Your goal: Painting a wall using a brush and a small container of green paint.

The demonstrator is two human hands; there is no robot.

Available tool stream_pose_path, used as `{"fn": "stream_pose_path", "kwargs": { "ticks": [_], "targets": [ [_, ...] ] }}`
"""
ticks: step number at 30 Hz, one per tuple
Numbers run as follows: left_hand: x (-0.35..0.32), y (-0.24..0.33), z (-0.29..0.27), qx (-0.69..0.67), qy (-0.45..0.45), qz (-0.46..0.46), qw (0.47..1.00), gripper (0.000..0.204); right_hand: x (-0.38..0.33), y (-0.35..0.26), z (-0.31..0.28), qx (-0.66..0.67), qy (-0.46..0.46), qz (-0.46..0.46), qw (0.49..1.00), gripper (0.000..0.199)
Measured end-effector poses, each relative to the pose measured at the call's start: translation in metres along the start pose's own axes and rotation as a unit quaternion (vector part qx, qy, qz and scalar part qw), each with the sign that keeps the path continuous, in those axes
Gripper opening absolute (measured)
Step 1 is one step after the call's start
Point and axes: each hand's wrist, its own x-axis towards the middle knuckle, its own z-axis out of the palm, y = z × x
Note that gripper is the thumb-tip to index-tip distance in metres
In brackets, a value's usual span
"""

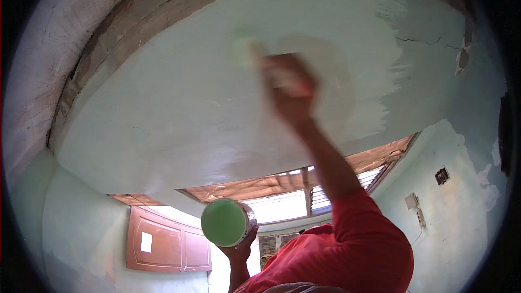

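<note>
My right hand (290, 84) is raised against the pale green wall (190, 97), its fingers closed round a paintbrush (247, 50). Motion smears both hand and brush, and the brush's pale green head is at the wall surface. Lower down, my left hand (239, 247) grips a round paint bucket (251, 216) from beneath and the side. Green paint (223, 222) shows across the bucket's mouth. Fresher, lighter paint ends in a ragged brushed edge (393, 76) toward the right, beside a duller grey-green area.
A crack (418, 40) and a chipped patch (463, 58) mark the wall at right. A rough bare border (125, 21) curves along its upper left. Behind are a brown wooden door (157, 239), a bright opening (279, 206), and a side wall with a switch box (411, 201) and cable.
</note>
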Motion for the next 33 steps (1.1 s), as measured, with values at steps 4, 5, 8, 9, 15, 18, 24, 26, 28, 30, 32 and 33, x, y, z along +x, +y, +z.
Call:
{"fn": "stream_pose_path", "kwargs": {
  "ticks": [4, 5, 8, 9, 15, 18, 24, 26, 28, 30, 32, 33],
  "targets": [
    [-0.006, -0.01, -0.016, 0.041, 0.019, 0.01, 0.999, 0.097, 0.05, 0.04, -0.169, -0.209, 0.101, -0.073, 0.97, 0.017],
    [-0.006, -0.015, -0.019, 0.036, 0.016, 0.008, 0.999, 0.097, 0.059, 0.052, -0.204, -0.222, 0.153, -0.039, 0.962, 0.013],
    [-0.008, -0.022, -0.025, 0.053, 0.002, -0.023, 0.998, 0.097, 0.068, 0.059, -0.237, -0.374, 0.211, -0.054, 0.901, 0.01],
    [-0.006, -0.02, -0.023, 0.063, 0.001, -0.02, 0.998, 0.097, 0.066, 0.061, -0.241, -0.496, 0.214, -0.101, 0.836, 0.01],
    [0.007, -0.009, 0.01, 0.027, -0.001, 0.014, 1.0, 0.099, -0.043, 0.018, -0.033, -0.29, 0.048, -0.102, 0.95, 0.014],
    [0.009, -0.008, 0.012, 0.003, -0.026, -0.009, 1.0, 0.1, -0.074, -0.034, 0.057, -0.076, -0.101, -0.029, 0.992, 0.016],
    [0.01, -0.005, 0.01, -0.005, -0.03, -0.007, 1.0, 0.101, -0.051, -0.014, 0.021, -0.053, -0.094, 0.005, 0.994, 0.018],
    [0.009, -0.002, 0.009, 0.007, -0.027, 0.0, 1.0, 0.102, -0.028, 0.024, -0.061, -0.011, 0.015, -0.002, 1.0, 0.019],
    [0.001, -0.012, -0.004, 0.028, -0.008, 0.014, 0.999, 0.102, -0.011, 0.047, -0.146, -0.164, 0.065, 0.019, 0.984, 0.011],
    [0.001, -0.02, -0.009, 0.054, 0.015, -0.002, 0.998, 0.103, 0.009, 0.059, -0.218, -0.2, 0.126, 0.021, 0.971, 0.01],
    [0.005, -0.025, -0.009, 0.042, 0.014, 0.006, 0.999, 0.104, 0.021, 0.075, -0.264, -0.248, 0.21, 0.014, 0.946, 0.011],
    [0.007, -0.023, -0.009, 0.034, 0.015, 0.014, 0.999, 0.105, 0.024, 0.077, -0.266, -0.252, 0.21, 0.013, 0.945, 0.011]
  ]
}}
